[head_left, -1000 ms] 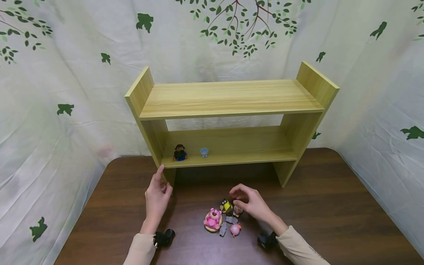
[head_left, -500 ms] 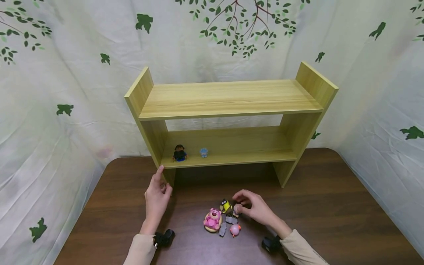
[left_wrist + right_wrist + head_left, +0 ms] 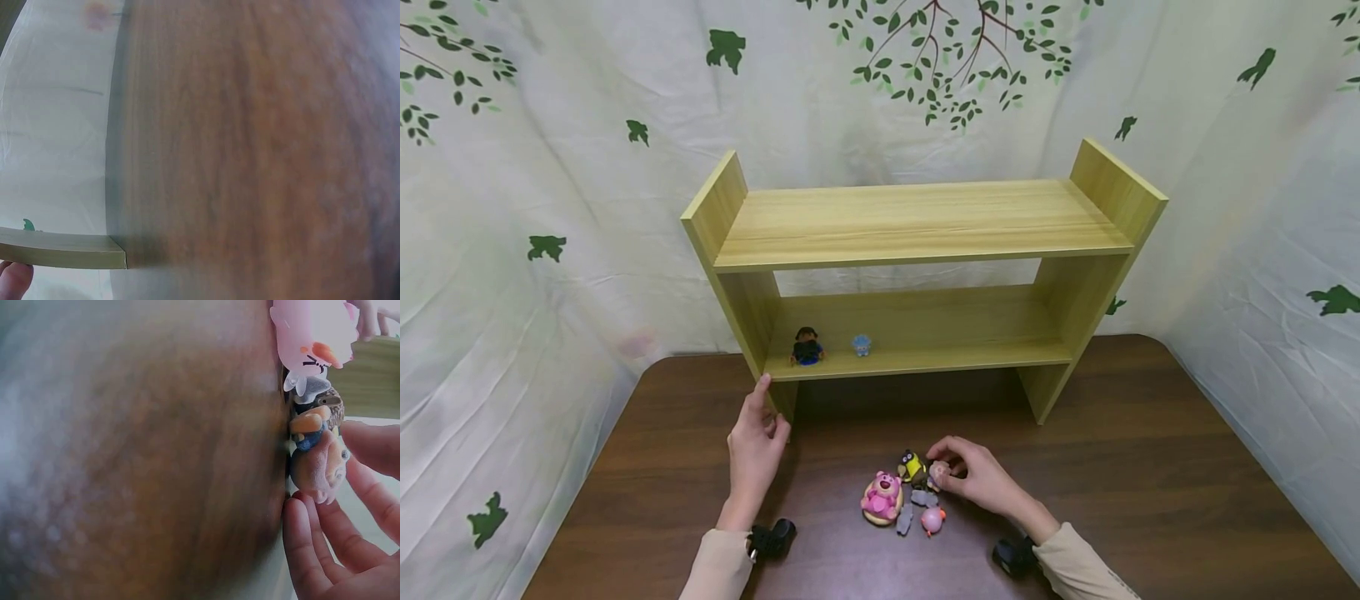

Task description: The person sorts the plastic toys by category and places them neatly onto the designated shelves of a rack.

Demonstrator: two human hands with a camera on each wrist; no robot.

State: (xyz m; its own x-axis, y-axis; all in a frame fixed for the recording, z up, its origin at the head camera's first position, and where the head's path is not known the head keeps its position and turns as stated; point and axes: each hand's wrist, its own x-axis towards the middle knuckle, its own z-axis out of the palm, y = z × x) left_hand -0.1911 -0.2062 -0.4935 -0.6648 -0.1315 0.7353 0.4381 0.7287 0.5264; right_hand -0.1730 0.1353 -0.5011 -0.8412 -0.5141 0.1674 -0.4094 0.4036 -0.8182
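My left hand [image 3: 758, 437] reaches to the front of the wooden shelf's left side panel [image 3: 726, 287], its index finger extended to the edge. In the left wrist view one fingertip [image 3: 17, 276] touches the board [image 3: 69, 250]. With thumb and fingers, my right hand [image 3: 981, 477] pinches a small pig-faced toy figure [image 3: 319, 465] in blue at the right of a toy cluster. Beside it stand a yellow-and-black figure [image 3: 913, 468], a pink bear on a round base [image 3: 882, 498], two grey pieces [image 3: 905, 520] and a round pink toy [image 3: 932, 521].
The two-tier shelf [image 3: 925, 221] stands at the back of the brown table [image 3: 1135, 492]. On its lower board are a dark-haired figure [image 3: 807, 347] and a small blue figure [image 3: 861, 345]. A white leaf-print curtain [image 3: 587, 192] hangs behind.
My right hand has come down and slightly right, and its fingers have closed on the pig-faced figure. The left hand and the other toys have stayed in place.
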